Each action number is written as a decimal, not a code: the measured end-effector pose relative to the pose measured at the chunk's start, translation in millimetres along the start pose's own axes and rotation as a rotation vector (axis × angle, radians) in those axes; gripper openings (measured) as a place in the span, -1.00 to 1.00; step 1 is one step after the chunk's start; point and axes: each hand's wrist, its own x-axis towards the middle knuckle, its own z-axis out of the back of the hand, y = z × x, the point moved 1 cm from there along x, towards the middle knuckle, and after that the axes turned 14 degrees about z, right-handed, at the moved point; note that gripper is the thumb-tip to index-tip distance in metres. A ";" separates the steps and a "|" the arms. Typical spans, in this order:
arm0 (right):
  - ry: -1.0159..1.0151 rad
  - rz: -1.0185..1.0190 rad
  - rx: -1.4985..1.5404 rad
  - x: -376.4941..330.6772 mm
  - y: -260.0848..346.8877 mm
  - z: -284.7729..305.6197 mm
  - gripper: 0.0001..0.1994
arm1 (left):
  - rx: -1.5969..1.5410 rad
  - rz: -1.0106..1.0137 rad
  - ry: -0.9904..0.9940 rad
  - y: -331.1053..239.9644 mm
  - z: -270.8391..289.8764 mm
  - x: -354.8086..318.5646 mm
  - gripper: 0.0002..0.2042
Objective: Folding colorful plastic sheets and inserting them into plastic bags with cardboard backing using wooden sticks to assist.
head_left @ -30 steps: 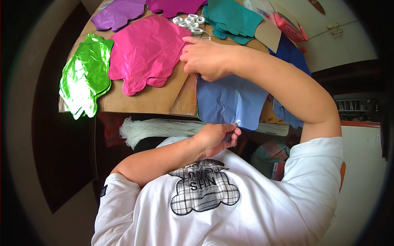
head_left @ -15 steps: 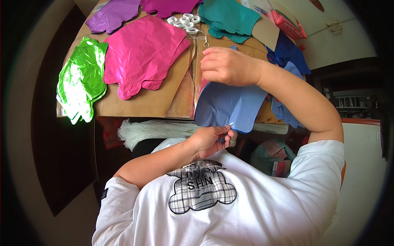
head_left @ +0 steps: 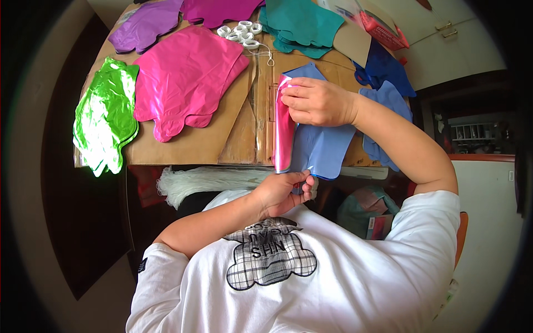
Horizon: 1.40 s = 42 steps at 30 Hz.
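A flat blue foil balloon (head_left: 325, 147) hangs over the table's near edge in front of me. My left hand (head_left: 286, 194) is closed, pinching its bottom edge between thumb and fingers. Along its left side runs a shiny pink strip (head_left: 282, 139), apparently the balloon's other face folded over. My right hand (head_left: 322, 102) is closed on the top of this strip, fingertips pressed to it and palm above the blue foil. Part of the blue foil sticks out beyond the right hand; the middle lies hidden under it.
Flat foil balloons in green (head_left: 108, 119), pink (head_left: 191, 77), purple (head_left: 147, 25) and teal (head_left: 302, 25) lie on the cardboard-covered table (head_left: 183, 147). Small white ribbon rolls (head_left: 241, 34) sit between them. More blue foil (head_left: 388, 122) rests at right. A white string bundle (head_left: 205, 183) hangs below the edge.
My right hand has come down slightly to the right and closed on the foil. The balloon's left side now shows a long pink strip. My left hand keeps its pinch.
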 end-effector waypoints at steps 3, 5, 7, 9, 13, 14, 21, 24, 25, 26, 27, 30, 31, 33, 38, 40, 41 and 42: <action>-0.009 0.005 -0.013 -1.3 -1.8 0.5 -0.92 | -0.008 -0.012 0.027 0.6 0.2 2.3 -0.84; -0.018 0.004 -0.015 -1.1 -1.0 -0.3 -0.92 | -0.007 -0.016 0.045 1.7 1.3 3.6 -0.84; -0.022 -0.006 -0.006 -2.5 0.6 1.0 -0.92 | 0.000 -0.023 0.011 2.0 -2.7 2.0 -0.84; -0.016 -0.007 0.004 -3.1 0.5 2.3 -0.92 | 0.005 -0.031 -0.005 2.1 -3.9 1.8 -0.85; 0.002 -0.001 0.032 0.5 -2.4 -0.8 -0.90 | -0.011 -0.040 -0.010 2.2 -3.2 0.9 -0.84; -0.002 -0.001 0.039 1.3 -2.9 -0.4 -0.90 | -0.014 -0.041 0.000 2.5 -3.4 1.5 -0.84; -0.037 0.004 0.031 4.0 -5.9 1.7 -0.90 | -0.093 -0.006 0.062 2.8 -1.0 1.4 -0.86; -0.039 -0.017 0.039 1.4 -5.0 -1.9 -0.91 | -0.106 -0.007 0.064 2.3 0.3 3.2 -0.86; -0.041 -0.017 0.041 1.6 -5.1 -2.3 -0.91 | -0.103 -0.011 0.058 2.2 0.9 3.7 -0.86; -0.044 -0.017 0.043 1.7 -5.3 -2.6 -0.91 | -0.103 -0.014 0.056 2.2 1.0 3.7 -0.87; -0.046 -0.020 0.042 1.1 -5.3 -2.1 -0.91 | -0.100 -0.016 0.052 1.7 0.1 3.4 -0.87; -0.055 -0.032 0.043 -2.6 -3.2 -2.3 -0.90 | -0.101 -0.013 0.061 1.7 0.6 4.0 -0.87; -0.070 -0.025 0.022 -2.7 -3.0 -2.6 -0.91 | -0.104 -0.010 0.067 2.2 1.1 4.4 -0.87; -0.099 -0.010 -0.021 -2.3 -3.6 -3.4 -0.91 | -0.109 -0.011 0.073 2.4 1.0 4.8 -0.87; -0.069 -0.038 0.014 -4.8 -1.5 -6.6 -0.91 | -0.080 -0.035 0.052 2.1 -0.3 4.5 -0.87; -0.034 -0.053 0.047 -5.6 -0.6 -6.2 -0.91 | -0.079 -0.035 0.051 2.7 0.3 4.9 -0.86; -0.020 -0.056 0.057 -6.0 -1.1 -6.3 -0.90 | -0.079 -0.039 0.045 2.9 0.0 4.8 -0.87; -0.008 -0.059 0.067 -6.2 -1.3 -6.6 -0.90 | -0.078 -0.044 0.039 2.9 -0.6 4.5 -0.87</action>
